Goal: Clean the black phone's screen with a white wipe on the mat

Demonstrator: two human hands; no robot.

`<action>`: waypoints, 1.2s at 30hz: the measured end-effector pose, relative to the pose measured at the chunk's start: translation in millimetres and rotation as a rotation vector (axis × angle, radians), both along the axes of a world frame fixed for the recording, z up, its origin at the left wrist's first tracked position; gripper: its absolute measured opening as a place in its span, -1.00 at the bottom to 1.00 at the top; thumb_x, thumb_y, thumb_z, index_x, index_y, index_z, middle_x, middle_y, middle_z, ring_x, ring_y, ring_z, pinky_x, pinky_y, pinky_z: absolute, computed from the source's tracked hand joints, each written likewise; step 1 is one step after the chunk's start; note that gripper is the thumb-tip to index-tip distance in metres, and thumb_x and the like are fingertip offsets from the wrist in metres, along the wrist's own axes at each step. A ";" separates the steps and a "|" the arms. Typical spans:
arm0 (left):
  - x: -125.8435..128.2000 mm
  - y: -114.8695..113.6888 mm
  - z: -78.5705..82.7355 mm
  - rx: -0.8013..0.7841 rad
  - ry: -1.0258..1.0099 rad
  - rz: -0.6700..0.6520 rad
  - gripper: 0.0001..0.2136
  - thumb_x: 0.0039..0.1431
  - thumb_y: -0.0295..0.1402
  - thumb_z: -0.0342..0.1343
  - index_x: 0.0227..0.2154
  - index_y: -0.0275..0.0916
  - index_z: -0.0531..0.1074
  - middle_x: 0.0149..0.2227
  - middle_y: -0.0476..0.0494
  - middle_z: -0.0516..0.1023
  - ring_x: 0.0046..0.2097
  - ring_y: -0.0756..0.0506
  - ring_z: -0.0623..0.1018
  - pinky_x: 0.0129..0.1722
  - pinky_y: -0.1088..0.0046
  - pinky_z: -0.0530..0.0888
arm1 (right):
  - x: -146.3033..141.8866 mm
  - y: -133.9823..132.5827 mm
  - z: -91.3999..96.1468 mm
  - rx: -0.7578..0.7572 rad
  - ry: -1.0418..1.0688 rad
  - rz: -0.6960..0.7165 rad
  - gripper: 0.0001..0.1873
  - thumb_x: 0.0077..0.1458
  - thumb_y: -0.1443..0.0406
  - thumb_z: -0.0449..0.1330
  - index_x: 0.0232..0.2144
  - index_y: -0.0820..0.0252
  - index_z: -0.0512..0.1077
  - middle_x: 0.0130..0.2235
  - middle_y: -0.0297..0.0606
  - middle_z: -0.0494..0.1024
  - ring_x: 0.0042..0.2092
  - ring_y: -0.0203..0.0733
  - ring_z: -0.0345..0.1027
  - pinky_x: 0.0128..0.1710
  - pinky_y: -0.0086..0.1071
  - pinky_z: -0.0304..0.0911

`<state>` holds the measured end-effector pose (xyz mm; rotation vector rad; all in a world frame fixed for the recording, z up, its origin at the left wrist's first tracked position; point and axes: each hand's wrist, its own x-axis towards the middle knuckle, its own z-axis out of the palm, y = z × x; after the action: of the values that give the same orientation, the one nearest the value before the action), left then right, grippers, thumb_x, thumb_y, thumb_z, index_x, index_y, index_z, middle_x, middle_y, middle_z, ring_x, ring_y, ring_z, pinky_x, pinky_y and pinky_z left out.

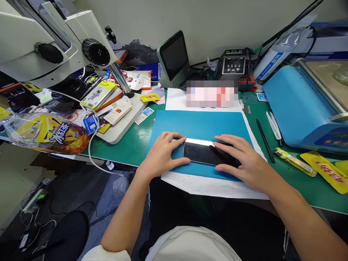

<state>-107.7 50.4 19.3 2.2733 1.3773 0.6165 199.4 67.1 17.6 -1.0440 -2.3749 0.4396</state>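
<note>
A black smartphone (202, 152) lies flat, screen up, on a blue work mat (201, 125) near the bench's front edge. My left hand (163, 154) rests at the phone's left end, fingers stretched out along its top edge and thumb against its lower left corner; a ring shows on one finger. My right hand (239, 159) lies flat over the phone's right half, fingers spread on the glass and thumb along the near edge. Neither hand lifts the phone; both press on it.
A white sheet (217, 186) lies under the mat on a green bench mat (130, 145). A microscope (54, 40) and its white base (122, 127) with leaflets stand left, beside a plastic bottle (46, 132). A small monitor (174, 59), a control box (233, 65), a blue roller machine (301, 105), tweezers (273, 125) and yellow packets (324, 168) sit behind and right.
</note>
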 end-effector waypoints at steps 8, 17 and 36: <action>-1.0 -2.9 -3.7 -0.014 0.004 0.011 -0.48 0.31 -0.13 0.28 0.28 -0.07 0.41 0.22 -0.19 0.46 0.26 -0.31 0.34 0.25 0.03 0.39 | 28.5 -17.8 7.5 -0.119 0.241 -0.409 -0.62 0.36 0.09 0.15 0.15 -0.05 0.53 0.19 -0.19 0.59 0.23 0.09 0.45 0.27 0.04 0.36; -0.4 -3.4 -6.3 -0.029 0.022 0.040 -0.49 0.31 -0.10 0.27 0.28 0.00 0.42 0.22 -0.17 0.45 0.25 -0.31 0.36 0.26 0.02 0.39 | 30.0 -17.5 3.2 -0.280 -0.083 -0.260 -0.09 0.21 -0.20 0.17 0.42 0.15 0.22 0.44 0.03 0.27 0.42 0.28 0.16 0.30 0.11 0.30; -19.2 -8.5 5.4 0.245 0.059 0.346 -0.86 0.36 -0.34 0.15 -0.26 -0.18 0.61 -0.25 -0.11 0.61 -0.16 -0.18 0.51 -0.12 0.26 0.46 | 27.9 -14.3 -7.3 -0.130 -0.137 -0.202 -0.03 0.20 -0.33 0.01 0.38 0.18 0.27 0.39 0.04 0.35 0.40 0.28 0.18 0.33 0.20 0.21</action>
<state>-127.0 41.9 24.7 2.2662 1.8344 0.8761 227.3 52.8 10.3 -1.3992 -2.3520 0.4660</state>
